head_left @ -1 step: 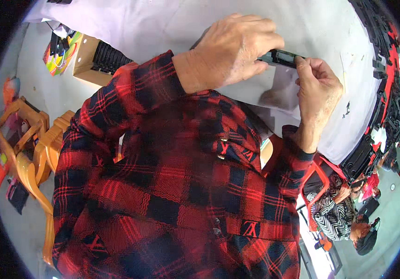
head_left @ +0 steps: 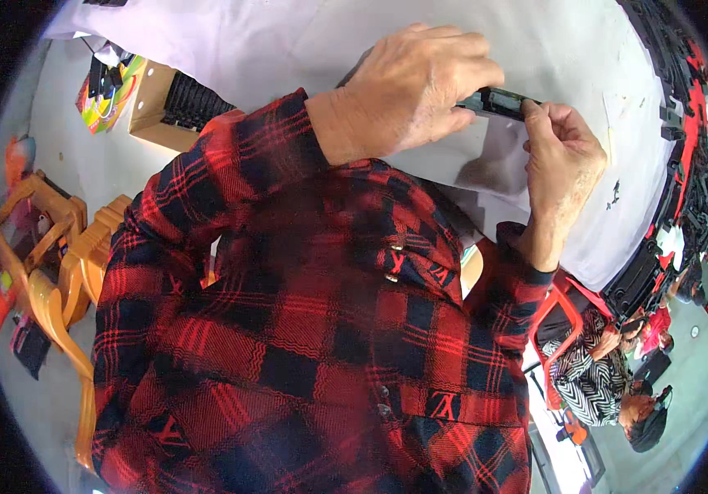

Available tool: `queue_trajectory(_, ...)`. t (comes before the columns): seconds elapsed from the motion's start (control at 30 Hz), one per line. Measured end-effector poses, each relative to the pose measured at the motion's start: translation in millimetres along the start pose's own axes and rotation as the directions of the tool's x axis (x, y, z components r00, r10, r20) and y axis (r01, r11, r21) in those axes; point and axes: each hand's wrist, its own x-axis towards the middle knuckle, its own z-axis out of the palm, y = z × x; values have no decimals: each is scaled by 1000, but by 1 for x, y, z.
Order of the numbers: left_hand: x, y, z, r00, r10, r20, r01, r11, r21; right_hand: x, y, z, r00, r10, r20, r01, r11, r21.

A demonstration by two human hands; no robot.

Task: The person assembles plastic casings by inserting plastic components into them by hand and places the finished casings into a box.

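While gripping the left end of a slim black part [head_left: 502,103] between the thumb and fingers of the left hand [head_left: 420,90], pinches its right end between the thumb and fingertips of the right hand [head_left: 565,152], with both grips narrow. Holds it slantwise over a white table covering [head_left: 568,37], with tiny dark bits [head_left: 615,194] lying to the right of the right hand. Has a cardboard box [head_left: 148,103] of black pieces [head_left: 193,103] off to the left, an orange chair [head_left: 92,263] lower down, and a co-worker [head_left: 589,375] at lower right.
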Motion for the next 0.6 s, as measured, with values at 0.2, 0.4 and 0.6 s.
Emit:
queue_trajectory(0.2, -3, -2, 3, 997, 14, -70, -14, 1000, 2, -2, 11, 14, 996, -42, -76, 44, 998, 34)
queue_trajectory(0.4, -7, -2, 4, 996, 90, 17, -91, 993, 75, -1, 21, 22, 979, -101, -178, 118, 989, 91)
queue_trajectory(0.6, -10, -3, 9, 990, 132, 45, -139, 970, 201, -4, 14, 22, 982, -27, -186, 50, 992, 120)
